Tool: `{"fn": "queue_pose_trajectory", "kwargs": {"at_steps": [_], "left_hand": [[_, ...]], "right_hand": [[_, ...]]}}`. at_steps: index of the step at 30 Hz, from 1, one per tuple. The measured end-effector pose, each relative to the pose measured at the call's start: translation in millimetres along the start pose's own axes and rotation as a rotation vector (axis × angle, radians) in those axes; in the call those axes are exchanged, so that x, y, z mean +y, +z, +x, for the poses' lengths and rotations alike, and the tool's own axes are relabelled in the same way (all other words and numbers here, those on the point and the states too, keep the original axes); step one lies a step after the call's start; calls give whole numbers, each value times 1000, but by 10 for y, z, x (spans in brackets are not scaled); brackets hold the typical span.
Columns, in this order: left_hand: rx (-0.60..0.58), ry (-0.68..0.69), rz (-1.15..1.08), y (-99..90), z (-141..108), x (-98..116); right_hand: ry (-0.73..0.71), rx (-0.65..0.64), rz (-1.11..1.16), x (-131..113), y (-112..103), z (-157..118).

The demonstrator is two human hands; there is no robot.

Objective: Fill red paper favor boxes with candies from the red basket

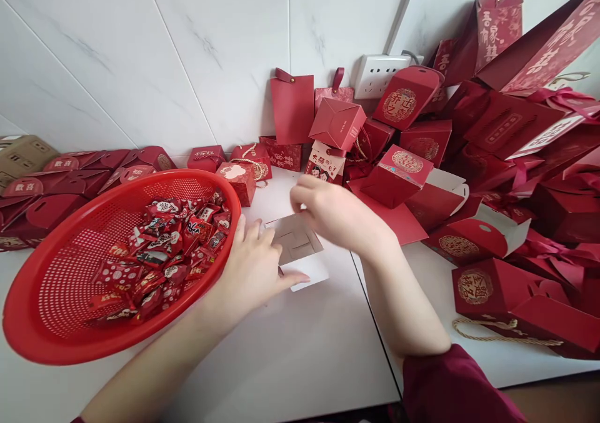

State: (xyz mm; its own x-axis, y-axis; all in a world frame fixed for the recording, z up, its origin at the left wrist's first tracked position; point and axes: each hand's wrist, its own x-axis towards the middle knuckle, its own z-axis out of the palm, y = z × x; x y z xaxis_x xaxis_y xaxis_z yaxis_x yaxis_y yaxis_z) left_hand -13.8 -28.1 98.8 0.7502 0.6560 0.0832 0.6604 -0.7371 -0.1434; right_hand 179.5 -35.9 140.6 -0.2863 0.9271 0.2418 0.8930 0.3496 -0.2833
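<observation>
Your left hand (250, 263) is spread along an open box's (297, 245) left side; your right hand (323, 207) curls over its far edge, pinching or not I cannot tell. The box, right of 1 red basket (28, 329), seems light, creasable card: best held by its walls.

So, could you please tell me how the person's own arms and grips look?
The left grip and right grip are bare human hands, without gloves, cables or visible markings. No watch or bracelet shows. The right sleeve is dark wine-red and ends near the elbow; of the left sleeve, only a scrap of similar colour shows at the bottom edge.
</observation>
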Motion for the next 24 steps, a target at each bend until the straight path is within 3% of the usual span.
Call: {"fn": "queue_pose_trajectory", "kwargs": {"at_steps": [3,6,13,19,21,24], "left_hand": [[3,22,-10,-3,7,-11],[10,43,-91,14,11,-11],[-24,61,-110,41,25,-75],[28,25,-111,73,18,-58],[74,-18,-114,57,-14,-20],[96,32,-195,-15,-64,19]], "right_hand": [[-105,-230,31,-259,-3,-59],[-33,-390,-79,-380,56,-24],[76,-224,5,-313,267,124],[150,-238,-21,-249,509,190],[91,-244,-25,-234,508,160],[-61,-237,45,-186,450,87]]}}
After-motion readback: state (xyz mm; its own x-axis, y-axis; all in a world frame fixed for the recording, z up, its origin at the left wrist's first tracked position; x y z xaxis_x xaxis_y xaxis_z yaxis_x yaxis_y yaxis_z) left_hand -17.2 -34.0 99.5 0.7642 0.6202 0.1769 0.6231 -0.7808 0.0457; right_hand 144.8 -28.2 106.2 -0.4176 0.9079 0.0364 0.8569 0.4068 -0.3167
